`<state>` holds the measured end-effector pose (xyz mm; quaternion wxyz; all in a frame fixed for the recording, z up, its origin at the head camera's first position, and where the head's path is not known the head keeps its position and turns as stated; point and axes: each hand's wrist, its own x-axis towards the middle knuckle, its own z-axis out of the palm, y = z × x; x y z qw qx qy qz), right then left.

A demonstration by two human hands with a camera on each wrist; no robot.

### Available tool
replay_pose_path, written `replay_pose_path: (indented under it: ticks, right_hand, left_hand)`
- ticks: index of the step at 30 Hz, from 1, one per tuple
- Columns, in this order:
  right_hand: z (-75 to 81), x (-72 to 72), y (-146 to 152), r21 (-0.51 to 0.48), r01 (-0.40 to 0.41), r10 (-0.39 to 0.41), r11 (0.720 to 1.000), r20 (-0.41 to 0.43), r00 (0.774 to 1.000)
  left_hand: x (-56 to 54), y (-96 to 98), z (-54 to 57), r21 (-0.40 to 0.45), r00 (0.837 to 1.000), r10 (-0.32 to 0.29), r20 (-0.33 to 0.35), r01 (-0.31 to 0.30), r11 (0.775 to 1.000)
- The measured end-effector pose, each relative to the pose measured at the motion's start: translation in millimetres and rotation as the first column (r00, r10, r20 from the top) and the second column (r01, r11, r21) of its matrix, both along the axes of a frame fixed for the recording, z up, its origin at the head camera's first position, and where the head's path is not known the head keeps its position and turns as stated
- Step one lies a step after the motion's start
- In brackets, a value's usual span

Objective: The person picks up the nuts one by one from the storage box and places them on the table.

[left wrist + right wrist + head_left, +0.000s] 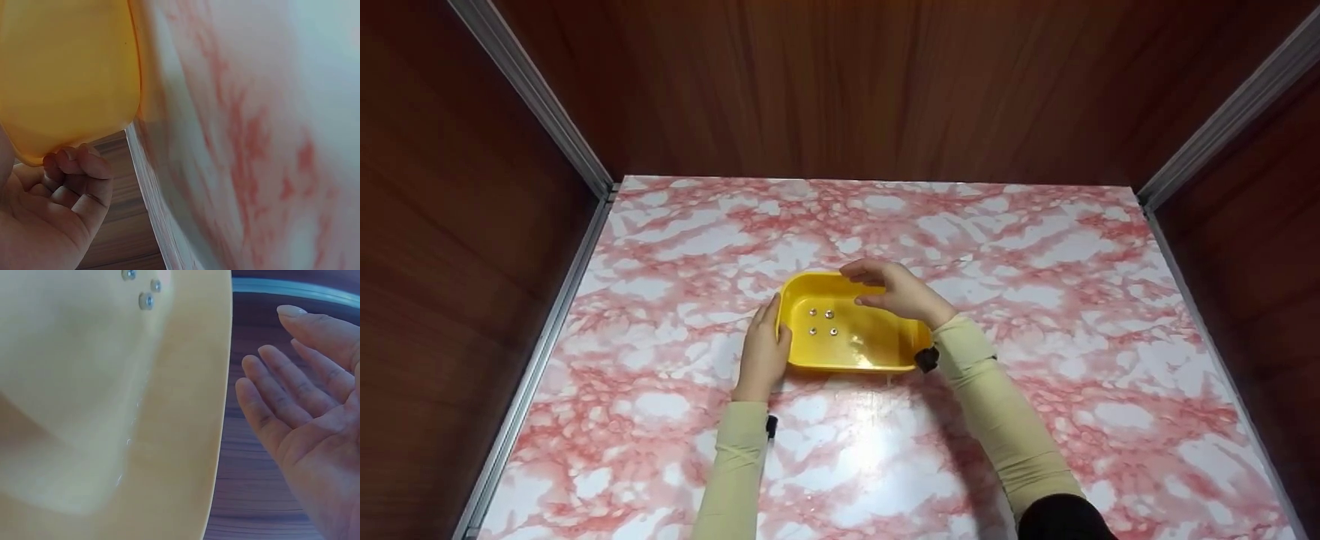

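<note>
A yellow plastic tray (877,330) with rounded corners is at the middle of the table. Several small silver metal pieces, like nuts (829,314), lie apart from each other on its floor, toward the left end. My left hand (764,356) grips the tray's left end, thumb at the rim and fingers along the outside wall. In the left wrist view the fingertips (67,153) curl up against the tray's edge. Over the tray's far right side is my right hand (896,291), its fingers loosely spread; the right wrist view shows nothing in its palm (320,450).
The table (660,405) has a red and white marbled top. Dark wood-grain panels (810,90) stand behind it and at both sides, with metal rails (540,97) along the corners. A black wrist device (927,359) overlaps the tray's near right corner.
</note>
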<state>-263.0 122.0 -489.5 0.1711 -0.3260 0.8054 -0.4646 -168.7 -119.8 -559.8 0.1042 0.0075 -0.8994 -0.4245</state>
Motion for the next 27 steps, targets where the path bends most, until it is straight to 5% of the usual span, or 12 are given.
replay_pose_path:
  ticks: [27]
  right_hand:
    - [-6.9,-12.3,-9.3,-0.028,-0.067,0.068,0.997,0.026,0.997]
  left_hand:
    - [0.9,3.6,0.8,-0.020,0.998,0.059,0.014,-0.059,0.998]
